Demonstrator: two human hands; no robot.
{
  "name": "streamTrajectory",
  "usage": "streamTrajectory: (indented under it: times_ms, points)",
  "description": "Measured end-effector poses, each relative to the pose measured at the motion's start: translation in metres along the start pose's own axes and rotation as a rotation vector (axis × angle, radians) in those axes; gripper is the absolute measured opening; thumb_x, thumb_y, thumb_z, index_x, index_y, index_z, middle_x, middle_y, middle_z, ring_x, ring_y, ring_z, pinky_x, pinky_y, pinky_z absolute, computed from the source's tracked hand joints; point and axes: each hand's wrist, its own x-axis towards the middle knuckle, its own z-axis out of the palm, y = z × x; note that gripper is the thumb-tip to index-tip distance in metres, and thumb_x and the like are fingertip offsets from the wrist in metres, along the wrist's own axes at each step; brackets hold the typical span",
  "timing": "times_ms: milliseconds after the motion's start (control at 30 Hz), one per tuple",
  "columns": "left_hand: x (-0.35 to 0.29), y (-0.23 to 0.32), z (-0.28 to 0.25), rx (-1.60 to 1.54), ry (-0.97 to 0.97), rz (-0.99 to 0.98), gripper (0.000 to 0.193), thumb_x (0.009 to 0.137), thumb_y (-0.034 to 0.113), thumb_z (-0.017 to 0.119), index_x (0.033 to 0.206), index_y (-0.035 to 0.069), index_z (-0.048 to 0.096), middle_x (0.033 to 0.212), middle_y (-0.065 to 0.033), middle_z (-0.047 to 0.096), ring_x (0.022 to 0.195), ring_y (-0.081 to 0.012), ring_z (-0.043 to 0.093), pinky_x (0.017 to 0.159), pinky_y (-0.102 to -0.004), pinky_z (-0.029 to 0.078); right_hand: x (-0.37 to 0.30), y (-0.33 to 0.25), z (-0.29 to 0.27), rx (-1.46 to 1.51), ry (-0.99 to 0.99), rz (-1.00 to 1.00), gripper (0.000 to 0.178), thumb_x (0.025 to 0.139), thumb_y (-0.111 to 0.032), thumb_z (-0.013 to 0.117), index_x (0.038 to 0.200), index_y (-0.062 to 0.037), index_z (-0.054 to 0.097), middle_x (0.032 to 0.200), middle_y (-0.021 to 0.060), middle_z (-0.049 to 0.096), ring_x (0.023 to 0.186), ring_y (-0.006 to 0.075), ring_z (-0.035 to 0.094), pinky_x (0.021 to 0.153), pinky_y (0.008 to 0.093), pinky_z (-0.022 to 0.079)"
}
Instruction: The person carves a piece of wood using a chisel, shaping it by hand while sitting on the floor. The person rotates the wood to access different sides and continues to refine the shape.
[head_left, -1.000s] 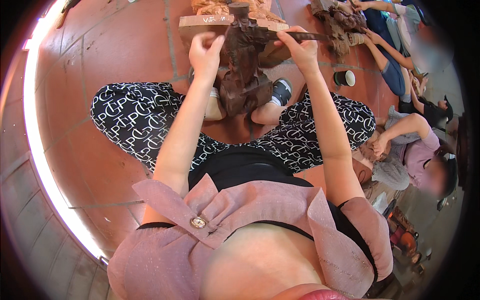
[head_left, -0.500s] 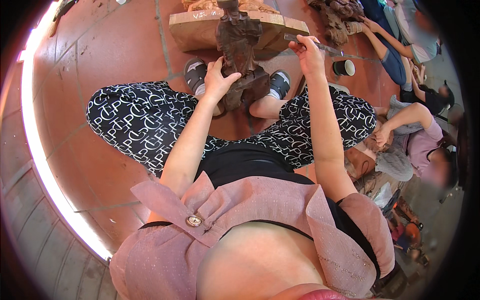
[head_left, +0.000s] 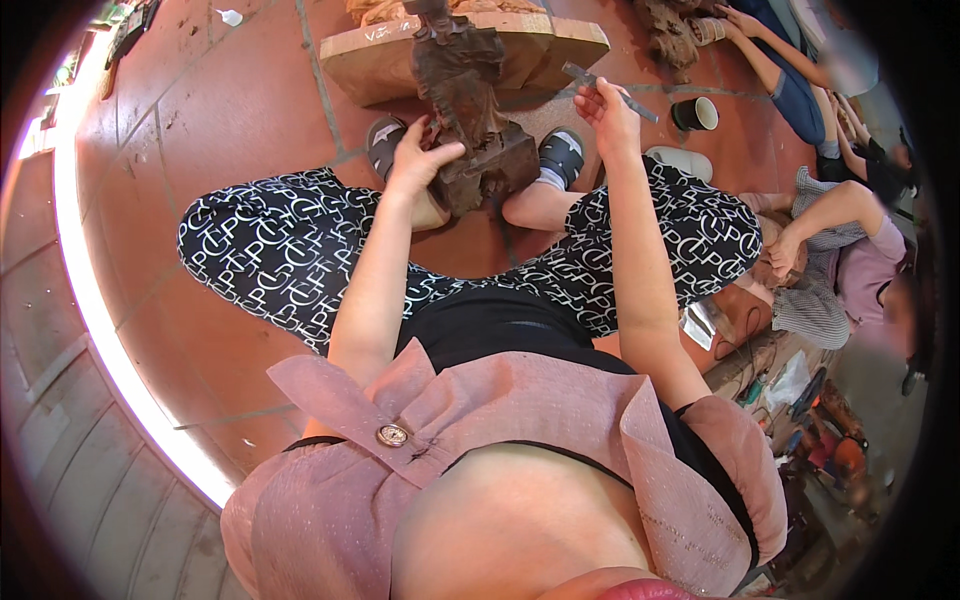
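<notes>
A dark brown wood carving [head_left: 462,90] of a standing figure on a rough base leans between my feet. My left hand [head_left: 413,165] holds the left side of its base, with the thumb across the front and the fingers partly hidden behind. Raised to the right of the carving, my right hand [head_left: 612,120] pinches a thin, flat grey strip-shaped tool [head_left: 638,107]. This tool is apart from the carving, and both its ends stick out past the fingers.
Behind the carving lies a thick pale wooden slab [head_left: 370,62]. A dark cup [head_left: 694,114] with a white rim and a white slipper [head_left: 680,161] are on the tiled floor to the right. Other people sit along the right, near another brown carving [head_left: 668,40].
The carving and my left hand now appear slightly farther left, as the view has shifted a little. My right hand has turned the strip-shaped tool, which now slants more steeply.
</notes>
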Motion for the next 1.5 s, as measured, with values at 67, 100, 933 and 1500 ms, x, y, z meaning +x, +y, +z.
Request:
streamTrajectory:
  times_ms: [67, 100, 933, 1500]
  points:
    - [-0.008, 0.007, 0.011, 0.401, 0.044, 0.016, 0.083, 0.057, 0.022, 0.076, 0.127, -0.005, 0.040, 0.126, -0.0204, 0.043, 0.118, -0.0304, 0.041, 0.099, -0.0333, 0.032, 0.002, 0.008, -0.009, 0.003, 0.009, 0.003, 0.016, 0.084, -0.018, 0.055, 0.091, -0.0046, 0.050, 0.081, 0.0104, 0.061, 0.071, 0.0195, 0.061, 0.066, 0.0316, 0.049]
    - [-0.005, 0.006, 0.010, 0.398, 0.037, -0.001, 0.082, 0.057, 0.022, 0.076, 0.126, -0.004, 0.041, 0.125, -0.0207, 0.044, 0.118, -0.0303, 0.041, 0.099, -0.0335, 0.032, 0.004, 0.012, -0.013, 0.007, 0.012, -0.003, 0.017, 0.084, -0.019, 0.056, 0.091, -0.0043, 0.050, 0.080, 0.0105, 0.062, 0.069, 0.0192, 0.061, 0.064, 0.0314, 0.049]
    - [-0.034, -0.033, -0.009, 0.175, 0.003, -0.235, 0.065, 0.070, 0.008, 0.056, 0.129, -0.006, 0.035, 0.123, -0.0204, 0.047, 0.102, -0.0233, 0.053, 0.085, -0.0276, 0.042, 0.009, 0.049, 0.012, -0.698, -0.052, 0.179, 0.028, 0.072, -0.022, 0.058, 0.069, 0.0053, 0.062, 0.058, 0.0105, 0.062, 0.046, 0.0151, 0.058, 0.047, 0.0279, 0.049]
    - [-0.041, -0.009, 0.006, 0.653, -0.040, -0.088, 0.087, 0.062, 0.037, 0.071, 0.134, 0.007, 0.031, 0.126, -0.0203, 0.042, 0.111, -0.0340, 0.047, 0.089, -0.0371, 0.039, -0.018, 0.066, 0.029, -0.621, 0.039, 0.003, 0.016, 0.077, -0.015, 0.051, 0.078, -0.0004, 0.058, 0.056, 0.0105, 0.060, 0.045, 0.0154, 0.058, 0.044, 0.0283, 0.047]
